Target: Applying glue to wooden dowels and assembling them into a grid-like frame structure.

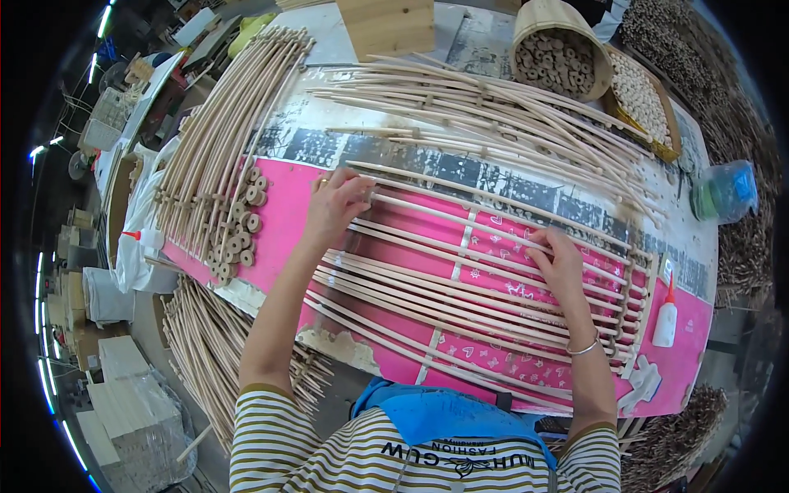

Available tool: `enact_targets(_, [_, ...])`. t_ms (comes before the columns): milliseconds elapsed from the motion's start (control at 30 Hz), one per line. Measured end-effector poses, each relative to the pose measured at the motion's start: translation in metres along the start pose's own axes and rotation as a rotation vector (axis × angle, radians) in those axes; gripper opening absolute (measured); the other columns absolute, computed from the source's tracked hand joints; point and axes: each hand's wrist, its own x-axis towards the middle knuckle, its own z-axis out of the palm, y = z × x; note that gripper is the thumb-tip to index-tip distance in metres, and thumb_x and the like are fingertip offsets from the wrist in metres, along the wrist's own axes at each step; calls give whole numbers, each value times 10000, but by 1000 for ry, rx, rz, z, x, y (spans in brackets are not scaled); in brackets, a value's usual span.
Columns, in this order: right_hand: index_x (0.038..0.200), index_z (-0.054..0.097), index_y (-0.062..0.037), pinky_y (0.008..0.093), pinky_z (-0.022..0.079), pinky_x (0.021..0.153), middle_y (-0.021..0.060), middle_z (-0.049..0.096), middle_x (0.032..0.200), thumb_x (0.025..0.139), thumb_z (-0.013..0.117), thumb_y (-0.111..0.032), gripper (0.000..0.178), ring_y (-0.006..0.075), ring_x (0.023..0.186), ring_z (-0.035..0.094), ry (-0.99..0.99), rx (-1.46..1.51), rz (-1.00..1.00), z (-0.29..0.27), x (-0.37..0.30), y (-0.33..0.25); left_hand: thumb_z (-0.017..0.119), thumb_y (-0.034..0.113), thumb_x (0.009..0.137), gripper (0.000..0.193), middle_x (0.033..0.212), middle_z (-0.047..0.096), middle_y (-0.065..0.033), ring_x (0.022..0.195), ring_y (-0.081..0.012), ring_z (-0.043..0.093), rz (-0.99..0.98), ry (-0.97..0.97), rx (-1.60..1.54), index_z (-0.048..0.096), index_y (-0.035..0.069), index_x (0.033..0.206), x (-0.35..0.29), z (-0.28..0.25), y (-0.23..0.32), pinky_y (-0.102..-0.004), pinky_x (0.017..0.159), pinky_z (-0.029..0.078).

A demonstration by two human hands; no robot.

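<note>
Thin pale wooden rods lie side by side across a pink printed sheet on the table. My left hand is at the left ends of the upper rods, its fingers pinched on a rod end. Farther right, my right hand closes thumb and fingers on a rod along its length. The fingers partly cover what they grip. Small wooden rings sit on the rods near their right ends, beside a pale upright strip.
Loose wooden rings lie at left beside bundled rods. More rods lie across the far side. A basket of rings and a box of pale beads stand far right. A glue bottle and white glove lie right.
</note>
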Motion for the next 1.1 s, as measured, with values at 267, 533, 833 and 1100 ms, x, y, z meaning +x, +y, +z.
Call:
enact_targets(267, [929, 692, -59, 419, 477, 765, 99, 622, 880, 881, 746, -195, 154, 315, 877, 607, 23, -230, -141, -3, 11, -4, 799, 185, 794, 405, 1152, 630, -34, 1122, -274, 605, 47, 52, 23, 708, 200, 1189, 11, 0, -1, -454, 1001, 426])
enact_targets(533, [911, 685, -84, 444, 494, 790, 99, 660, 906, 898, 732, -230, 154, 320, 911, 633, 77, -149, -158, 23, -5, 23, 831, 190, 740, 440, 1159, 642, -68, 1124, -296, 602, 21, 51, 45, 730, 194, 1168, -13, 14, -8, -489, 1023, 409])
enact_targets(833, [921, 714, -95, 410, 521, 747, 63, 653, 861, 941, 686, -254, 163, 272, 855, 645, 144, -199, -264, -23, -19, -16, 813, 145, 754, 601, 1279, 619, -80, 1250, -284, 568, 187, 207, 173, 636, 146, 1329, -13, -53, 71, -495, 1153, 342])
enact_targets(1100, [920, 703, -58, 452, 489, 726, 129, 622, 833, 893, 679, -132, 82, 336, 823, 616, -131, -81, -607, 14, -10, -129, 629, 52, 846, 712, 1132, 651, -81, 1090, -287, 632, 212, -49, 75, 488, 180, 1532, -124, -79, 131, -427, 976, 493])
